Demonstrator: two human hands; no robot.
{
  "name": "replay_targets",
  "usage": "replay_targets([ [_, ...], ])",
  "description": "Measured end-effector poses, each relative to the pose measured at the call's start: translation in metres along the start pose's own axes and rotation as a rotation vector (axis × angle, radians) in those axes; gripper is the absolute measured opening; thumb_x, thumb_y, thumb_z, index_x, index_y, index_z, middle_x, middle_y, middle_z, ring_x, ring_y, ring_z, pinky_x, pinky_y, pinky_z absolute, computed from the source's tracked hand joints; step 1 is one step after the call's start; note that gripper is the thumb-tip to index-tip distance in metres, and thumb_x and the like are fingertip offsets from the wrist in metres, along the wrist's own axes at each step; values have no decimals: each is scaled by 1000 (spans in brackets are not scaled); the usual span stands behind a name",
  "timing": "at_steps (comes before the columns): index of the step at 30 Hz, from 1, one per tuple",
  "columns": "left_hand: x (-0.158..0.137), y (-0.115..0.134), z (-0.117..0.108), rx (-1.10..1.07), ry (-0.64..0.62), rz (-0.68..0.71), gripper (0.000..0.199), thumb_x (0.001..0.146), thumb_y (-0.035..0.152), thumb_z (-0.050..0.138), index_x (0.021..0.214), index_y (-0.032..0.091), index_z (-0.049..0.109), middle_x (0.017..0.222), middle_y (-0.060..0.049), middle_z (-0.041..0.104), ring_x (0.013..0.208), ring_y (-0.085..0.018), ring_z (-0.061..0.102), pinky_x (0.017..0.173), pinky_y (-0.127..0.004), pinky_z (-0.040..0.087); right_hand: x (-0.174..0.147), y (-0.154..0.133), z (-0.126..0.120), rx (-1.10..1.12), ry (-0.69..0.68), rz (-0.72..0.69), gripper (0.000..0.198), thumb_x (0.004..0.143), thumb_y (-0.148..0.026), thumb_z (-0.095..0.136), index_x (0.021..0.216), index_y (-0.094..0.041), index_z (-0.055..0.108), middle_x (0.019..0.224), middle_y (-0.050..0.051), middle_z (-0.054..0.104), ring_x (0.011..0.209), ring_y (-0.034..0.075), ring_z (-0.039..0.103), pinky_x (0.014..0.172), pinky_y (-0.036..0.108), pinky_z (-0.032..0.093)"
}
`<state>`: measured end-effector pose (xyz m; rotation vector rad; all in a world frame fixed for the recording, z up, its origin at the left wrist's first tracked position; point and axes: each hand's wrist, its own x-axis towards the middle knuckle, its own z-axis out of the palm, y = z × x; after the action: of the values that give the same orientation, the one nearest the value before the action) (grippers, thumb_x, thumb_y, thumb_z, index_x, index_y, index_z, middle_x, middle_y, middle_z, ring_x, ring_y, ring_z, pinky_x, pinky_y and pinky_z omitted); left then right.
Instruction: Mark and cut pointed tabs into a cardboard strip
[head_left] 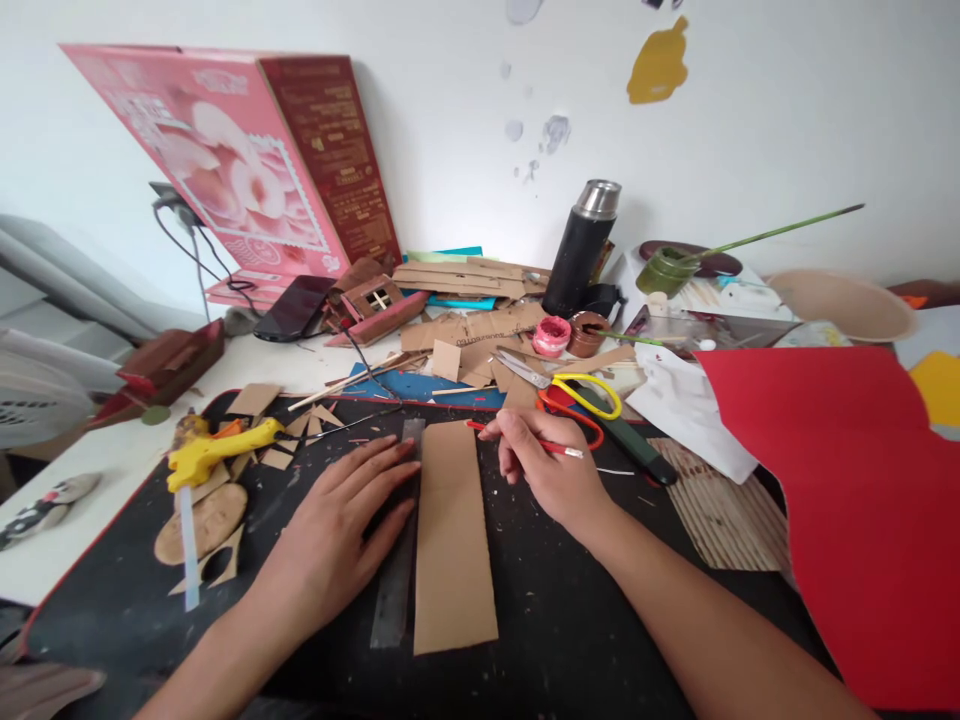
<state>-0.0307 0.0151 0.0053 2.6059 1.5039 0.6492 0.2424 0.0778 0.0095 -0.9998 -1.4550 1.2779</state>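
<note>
A long brown cardboard strip [454,540] lies upright in view on the black mat, with a clear ruler [394,590] along its left side. My left hand [351,505] rests flat, fingers stretched, with the fingertips on the ruler. In my right hand [544,455] a red pencil [551,446] is gripped, its point toward the top right corner of the strip; whether it touches the cardboard I cannot tell. Just beyond that hand lie scissors [592,392] with yellow and orange handles, and a dark green cutter [634,450].
A yellow glue gun [214,450] lies left among cardboard scraps. Behind stand a pink box [247,170], a black thermos [577,250] and small paint jars [551,337]. A small cardboard house [375,300] sits near a phone [295,308]. Red sheet [847,500] covers the right side.
</note>
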Motion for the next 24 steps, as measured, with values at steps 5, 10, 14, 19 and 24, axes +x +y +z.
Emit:
replay_targets([
  [5, -18, -8, -12, 60, -163, 40, 46, 113, 51, 53, 147, 26, 73, 156, -11, 71, 141, -33, 69, 117, -56, 59, 0, 0, 0, -41, -6, -5, 60, 107, -71, 61, 89, -17, 81, 61, 0, 66, 50, 12, 62, 48, 23, 50],
  [10, -41, -12, -35, 143, -324, 136, 98, 89, 76, 79, 173, 36, 46, 172, -12, 54, 150, -42, 62, 117, -62, 58, 1, 0, -1, -72, -3, -9, 63, 107, -74, 60, 89, -18, 82, 61, 0, 65, 49, 12, 61, 47, 24, 50],
  [14, -55, -3, -40, 187, -405, 189, 136, 68, 70, 96, 180, 37, 26, 180, -18, 36, 155, -49, 55, 118, -67, 55, 2, 1, -2, -85, -4, -22, 61, 107, -73, 60, 91, -18, 82, 60, -1, 64, 49, 12, 61, 48, 24, 48],
  [19, -63, 3, -36, 223, -263, 213, 101, 90, 56, 82, 177, 33, 36, 172, -14, 54, 146, -40, 65, 118, -58, 56, 0, 3, -2, -104, -20, -16, 63, 107, -73, 60, 91, -17, 82, 61, 0, 65, 49, 12, 61, 49, 23, 48],
  [24, -52, -1, -55, 254, -98, 351, 54, 111, 44, 55, 163, 30, 61, 147, -8, 77, 123, -29, 79, 98, -42, 66, -1, 3, 0, -111, -21, 1, 64, 106, -75, 60, 91, -16, 82, 63, 1, 67, 50, 13, 63, 48, 24, 49],
])
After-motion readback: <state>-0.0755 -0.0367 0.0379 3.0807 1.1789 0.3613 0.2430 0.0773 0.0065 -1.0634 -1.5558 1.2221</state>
